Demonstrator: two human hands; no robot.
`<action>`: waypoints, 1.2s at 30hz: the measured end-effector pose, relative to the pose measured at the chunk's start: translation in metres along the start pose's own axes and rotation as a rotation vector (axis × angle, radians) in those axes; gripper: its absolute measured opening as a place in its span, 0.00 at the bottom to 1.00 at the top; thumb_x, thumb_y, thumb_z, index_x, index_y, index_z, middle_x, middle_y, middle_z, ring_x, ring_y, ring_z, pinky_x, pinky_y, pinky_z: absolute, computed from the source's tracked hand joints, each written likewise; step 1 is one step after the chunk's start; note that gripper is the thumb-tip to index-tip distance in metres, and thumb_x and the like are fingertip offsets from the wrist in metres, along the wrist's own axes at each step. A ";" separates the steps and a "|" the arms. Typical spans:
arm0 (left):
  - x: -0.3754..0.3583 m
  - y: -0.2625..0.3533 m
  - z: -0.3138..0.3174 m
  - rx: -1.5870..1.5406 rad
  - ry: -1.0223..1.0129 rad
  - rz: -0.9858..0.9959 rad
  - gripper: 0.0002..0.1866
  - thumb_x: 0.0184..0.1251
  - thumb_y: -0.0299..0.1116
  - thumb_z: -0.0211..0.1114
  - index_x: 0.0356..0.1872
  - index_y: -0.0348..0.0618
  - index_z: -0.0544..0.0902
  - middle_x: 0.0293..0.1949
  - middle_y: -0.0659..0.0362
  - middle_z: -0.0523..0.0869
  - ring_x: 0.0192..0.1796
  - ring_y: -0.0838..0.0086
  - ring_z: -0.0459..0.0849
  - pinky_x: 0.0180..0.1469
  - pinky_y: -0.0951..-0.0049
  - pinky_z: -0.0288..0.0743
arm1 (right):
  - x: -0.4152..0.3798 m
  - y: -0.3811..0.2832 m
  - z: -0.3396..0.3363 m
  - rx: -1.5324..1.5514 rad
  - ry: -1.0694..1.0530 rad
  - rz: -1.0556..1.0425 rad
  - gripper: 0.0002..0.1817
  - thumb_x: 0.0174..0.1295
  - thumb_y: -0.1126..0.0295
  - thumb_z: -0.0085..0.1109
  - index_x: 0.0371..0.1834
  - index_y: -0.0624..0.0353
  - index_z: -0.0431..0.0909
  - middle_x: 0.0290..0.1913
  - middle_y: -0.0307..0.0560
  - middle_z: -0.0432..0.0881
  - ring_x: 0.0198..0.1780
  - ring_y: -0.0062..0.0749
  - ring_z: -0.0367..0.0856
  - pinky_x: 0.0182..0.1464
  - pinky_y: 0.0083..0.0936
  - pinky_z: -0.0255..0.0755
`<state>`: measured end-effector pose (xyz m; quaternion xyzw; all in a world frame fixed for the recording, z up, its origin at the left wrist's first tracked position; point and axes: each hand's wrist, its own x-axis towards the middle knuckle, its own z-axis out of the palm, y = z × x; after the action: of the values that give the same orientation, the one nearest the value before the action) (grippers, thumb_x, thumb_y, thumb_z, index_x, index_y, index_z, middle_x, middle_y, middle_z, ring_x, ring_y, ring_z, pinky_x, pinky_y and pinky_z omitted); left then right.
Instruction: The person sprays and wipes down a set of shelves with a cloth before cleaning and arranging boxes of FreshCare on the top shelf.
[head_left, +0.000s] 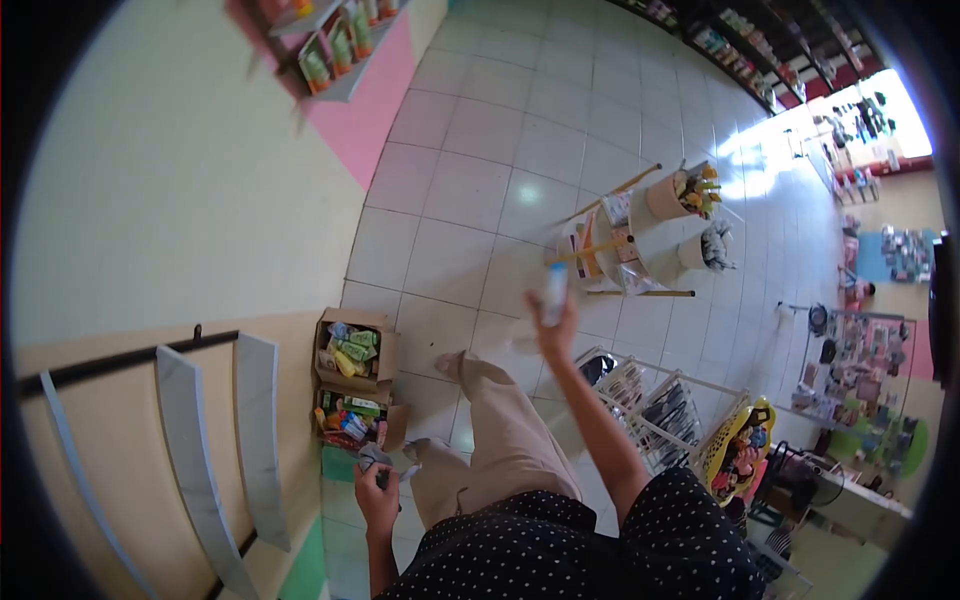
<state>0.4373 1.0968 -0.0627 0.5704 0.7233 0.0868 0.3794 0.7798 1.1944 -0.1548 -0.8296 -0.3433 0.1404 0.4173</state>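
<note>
My right hand is stretched out over the tiled floor, its fingers closed round a small whitish bottle with a blue top. The bottle looks blurred, so its label cannot be read. Low on the left, my left hand is closed on a bunched grey cloth; something dark also shows at its fingers, too small to name. Just beyond that hand stands an open cardboard box of colourful packets. A second open cardboard box, with green and yellow packs, sits beside it.
Shelf boards project from the wall at left. A round stand with gold legs bears pots ahead of my right hand. A white wire rack and yellow basket are at right. A stocked wall shelf is at top.
</note>
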 end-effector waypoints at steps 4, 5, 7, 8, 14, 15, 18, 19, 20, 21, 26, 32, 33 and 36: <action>0.009 0.026 -0.006 0.025 0.007 0.064 0.06 0.46 0.28 0.60 0.23 0.36 0.75 0.30 0.49 0.69 0.33 0.57 0.73 0.35 0.67 0.67 | 0.089 0.016 -0.081 0.118 0.498 -0.067 0.27 0.42 0.60 0.66 0.41 0.65 0.67 0.33 0.52 0.72 0.35 0.45 0.71 0.39 0.33 0.65; 0.018 0.022 -0.005 0.026 0.004 0.064 0.06 0.46 0.28 0.60 0.23 0.36 0.75 0.30 0.49 0.69 0.33 0.57 0.73 0.35 0.67 0.67 | 0.107 0.015 -0.087 0.090 0.556 -0.051 0.27 0.42 0.59 0.66 0.41 0.66 0.67 0.34 0.53 0.72 0.37 0.46 0.72 0.40 0.34 0.65; 0.017 0.027 -0.006 0.029 -0.005 0.050 0.06 0.46 0.28 0.60 0.23 0.36 0.75 0.29 0.49 0.69 0.32 0.57 0.73 0.35 0.66 0.67 | 0.139 0.017 -0.106 -0.085 0.781 -0.114 0.30 0.41 0.58 0.66 0.42 0.67 0.67 0.37 0.56 0.72 0.41 0.49 0.71 0.43 0.36 0.64; 0.016 0.030 -0.005 0.030 0.001 0.047 0.06 0.46 0.28 0.60 0.23 0.36 0.75 0.29 0.49 0.69 0.32 0.57 0.73 0.35 0.66 0.67 | 0.155 0.029 -0.113 -0.079 0.778 -0.114 0.30 0.41 0.58 0.66 0.42 0.67 0.67 0.37 0.56 0.72 0.41 0.49 0.71 0.43 0.36 0.64; 0.007 0.041 -0.003 0.009 0.018 0.017 0.06 0.46 0.28 0.60 0.23 0.36 0.76 0.30 0.48 0.69 0.33 0.55 0.73 0.36 0.66 0.67 | 0.202 0.090 -0.121 -0.392 0.943 -0.131 0.34 0.38 0.56 0.68 0.44 0.69 0.68 0.41 0.58 0.73 0.43 0.51 0.72 0.45 0.38 0.66; 0.005 0.041 -0.002 0.025 0.035 0.041 0.06 0.46 0.28 0.60 0.23 0.36 0.76 0.30 0.48 0.69 0.33 0.55 0.73 0.36 0.66 0.67 | 0.203 0.096 -0.120 -0.349 0.943 -0.069 0.34 0.36 0.57 0.69 0.44 0.68 0.68 0.40 0.57 0.73 0.43 0.51 0.72 0.45 0.38 0.66; -0.001 0.041 0.000 0.041 0.056 0.052 0.06 0.46 0.28 0.60 0.23 0.36 0.76 0.30 0.48 0.69 0.32 0.56 0.73 0.36 0.66 0.67 | 0.198 0.098 -0.119 -0.218 0.890 0.054 0.33 0.34 0.64 0.70 0.45 0.68 0.67 0.43 0.56 0.72 0.46 0.50 0.70 0.47 0.39 0.64; -0.002 0.041 0.002 0.036 0.059 0.046 0.06 0.46 0.28 0.60 0.23 0.36 0.75 0.29 0.48 0.69 0.32 0.57 0.72 0.35 0.66 0.67 | 0.197 0.096 -0.119 -0.187 0.889 0.103 0.34 0.34 0.64 0.70 0.46 0.67 0.67 0.43 0.56 0.72 0.45 0.50 0.70 0.48 0.39 0.65; -0.003 0.041 0.004 0.031 0.059 0.043 0.06 0.46 0.28 0.60 0.23 0.36 0.75 0.29 0.48 0.69 0.32 0.57 0.72 0.35 0.66 0.67 | 0.197 0.098 -0.121 -0.156 0.888 0.150 0.34 0.34 0.64 0.70 0.46 0.67 0.66 0.43 0.55 0.72 0.45 0.49 0.71 0.48 0.39 0.65; -0.003 0.040 0.005 0.008 0.045 0.025 0.06 0.46 0.28 0.60 0.23 0.36 0.75 0.29 0.49 0.69 0.32 0.57 0.72 0.35 0.67 0.67 | 0.196 0.100 -0.121 -0.154 0.886 0.144 0.34 0.34 0.64 0.70 0.46 0.67 0.66 0.43 0.55 0.72 0.45 0.49 0.71 0.48 0.39 0.65; -0.002 0.045 0.007 -0.022 0.049 0.044 0.05 0.46 0.27 0.59 0.22 0.35 0.75 0.29 0.50 0.69 0.32 0.58 0.72 0.35 0.67 0.67 | 0.183 0.086 -0.116 -0.069 0.832 0.234 0.46 0.32 0.63 0.72 0.55 0.66 0.55 0.50 0.56 0.68 0.50 0.48 0.68 0.54 0.38 0.63; -0.003 0.063 -0.001 -0.131 0.176 0.064 0.03 0.49 0.24 0.58 0.24 0.35 0.76 0.31 0.52 0.72 0.30 0.65 0.74 0.35 0.72 0.67 | 0.086 0.094 -0.068 -0.214 0.480 -0.066 0.41 0.39 0.61 0.68 0.55 0.66 0.56 0.53 0.56 0.62 0.53 0.45 0.63 0.54 0.37 0.59; -0.002 0.066 -0.002 -0.273 0.154 0.064 0.03 0.49 0.24 0.58 0.25 0.36 0.77 0.32 0.53 0.73 0.31 0.66 0.75 0.36 0.73 0.68 | 0.048 0.068 -0.050 0.086 0.137 -0.006 0.34 0.40 0.64 0.67 0.51 0.64 0.62 0.49 0.52 0.67 0.52 0.41 0.65 0.53 0.34 0.59; -0.001 0.094 -0.024 -0.463 0.114 0.148 0.05 0.49 0.24 0.58 0.29 0.39 0.80 0.34 0.53 0.77 0.35 0.68 0.76 0.39 0.74 0.68 | -0.061 -0.025 0.001 0.430 -0.798 -0.171 0.26 0.47 0.68 0.62 0.50 0.60 0.64 0.46 0.48 0.70 0.48 0.31 0.69 0.49 0.27 0.64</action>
<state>0.4937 1.1347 0.0067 0.5137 0.6608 0.3096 0.4513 0.7238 1.1639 -0.1391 -0.5741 -0.5075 0.4816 0.4253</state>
